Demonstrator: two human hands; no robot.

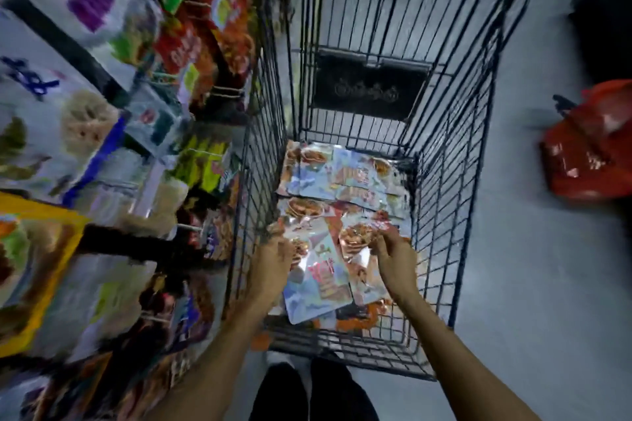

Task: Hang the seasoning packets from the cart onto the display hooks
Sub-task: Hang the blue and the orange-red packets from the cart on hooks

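Shiny seasoning packets (pixel 345 178) lie in a loose pile on the floor of a black wire cart (pixel 441 202). Both my hands reach down into the cart's near end. My left hand (pixel 273 263) is at the left edge of a pale blue packet (pixel 318 280), fingers curled at its edge. My right hand (pixel 393 256) pinches the top of an orange-printed packet (pixel 355 239) beside it. The view is blurred, so the left hand's hold is not plain.
A display rack (pixel 102 147) with hanging bags and metal hooks (pixel 188 227) fills the left side, close to the cart. A red basket (pixel 591 147) sits on the grey floor at the right. My shoes (pixel 307 390) stand just behind the cart.
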